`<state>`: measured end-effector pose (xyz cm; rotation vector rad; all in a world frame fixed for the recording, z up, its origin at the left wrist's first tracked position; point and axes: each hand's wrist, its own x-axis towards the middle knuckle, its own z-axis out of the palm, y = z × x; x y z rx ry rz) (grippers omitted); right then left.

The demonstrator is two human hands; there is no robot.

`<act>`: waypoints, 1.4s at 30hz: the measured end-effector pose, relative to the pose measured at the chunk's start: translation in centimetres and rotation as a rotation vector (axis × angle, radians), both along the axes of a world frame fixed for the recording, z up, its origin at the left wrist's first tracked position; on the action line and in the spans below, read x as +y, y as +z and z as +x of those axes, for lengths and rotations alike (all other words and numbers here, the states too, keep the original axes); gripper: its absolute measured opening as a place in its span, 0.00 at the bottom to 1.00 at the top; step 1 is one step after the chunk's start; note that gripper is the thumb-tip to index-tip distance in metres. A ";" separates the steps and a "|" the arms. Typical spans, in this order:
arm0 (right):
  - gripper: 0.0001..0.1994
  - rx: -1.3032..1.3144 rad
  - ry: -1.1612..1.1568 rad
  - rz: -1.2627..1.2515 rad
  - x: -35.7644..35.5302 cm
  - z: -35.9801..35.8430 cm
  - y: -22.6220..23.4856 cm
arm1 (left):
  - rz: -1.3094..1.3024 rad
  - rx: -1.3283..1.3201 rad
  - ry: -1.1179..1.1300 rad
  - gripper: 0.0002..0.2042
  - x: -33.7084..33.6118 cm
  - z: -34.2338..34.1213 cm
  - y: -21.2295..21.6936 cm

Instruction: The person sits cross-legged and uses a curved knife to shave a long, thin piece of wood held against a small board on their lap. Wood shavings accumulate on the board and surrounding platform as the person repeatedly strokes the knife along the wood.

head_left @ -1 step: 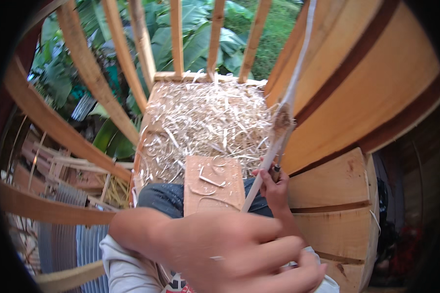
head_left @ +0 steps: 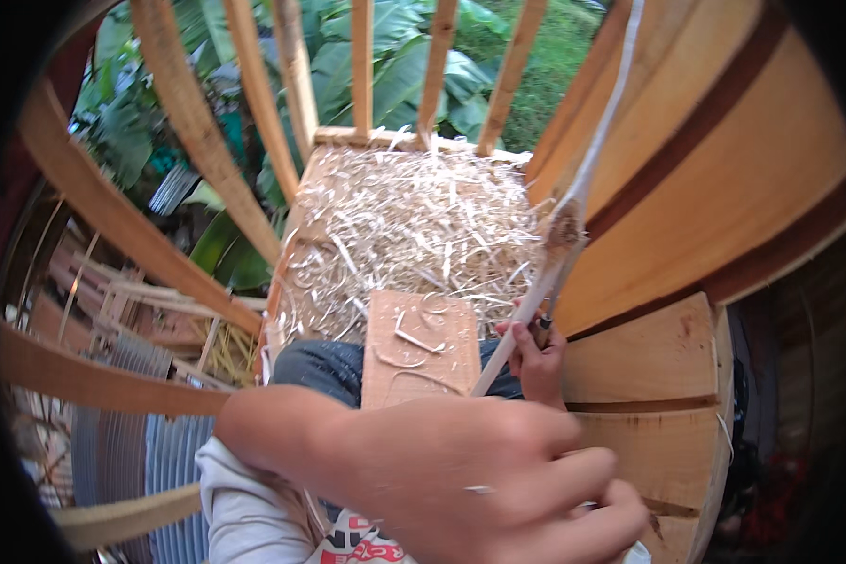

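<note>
While railings (head_left: 362,75) border shavings (head_left: 423,216) — right hand (head_left: 540,367) grips strip (head_left: 495,365).

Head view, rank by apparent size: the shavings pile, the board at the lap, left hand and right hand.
1. Shavings pile and left hand: order unsure, the hand is nearer the camera.
2. Board.
3. Right hand.

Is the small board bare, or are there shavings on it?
Not bare: a few shavings, one bent sharply, lie on the small board.
</note>
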<state>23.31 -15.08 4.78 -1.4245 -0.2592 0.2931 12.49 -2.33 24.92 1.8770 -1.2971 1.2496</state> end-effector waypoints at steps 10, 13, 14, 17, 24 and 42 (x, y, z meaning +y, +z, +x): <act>0.18 0.039 0.123 0.151 2.3 -1.4 2.4 | -0.557 1.345 0.313 0.24 5.5 0.1 -11.5; 0.19 0.002 0.140 0.236 2.5 -0.7 2.4 | -0.712 1.627 -0.040 0.16 5.1 0.3 -17.9; 0.19 -0.031 0.120 0.223 2.6 -0.5 2.2 | -0.730 1.737 -0.164 0.15 4.8 0.2 -19.0; 0.21 -0.082 0.077 0.183 3.1 -0.6 1.5 | -1.005 1.817 -0.482 0.17 2.0 0.0 -18.8; 0.13 -0.244 0.161 -0.104 0.5 0.3 -0.3 | -1.056 1.766 -0.349 0.10 5.1 -1.1 -19.1; 0.35 -0.946 -0.274 -0.851 0.0 3.2 2.6 | -0.863 1.633 0.004 0.11 4.7 -4.5 -18.3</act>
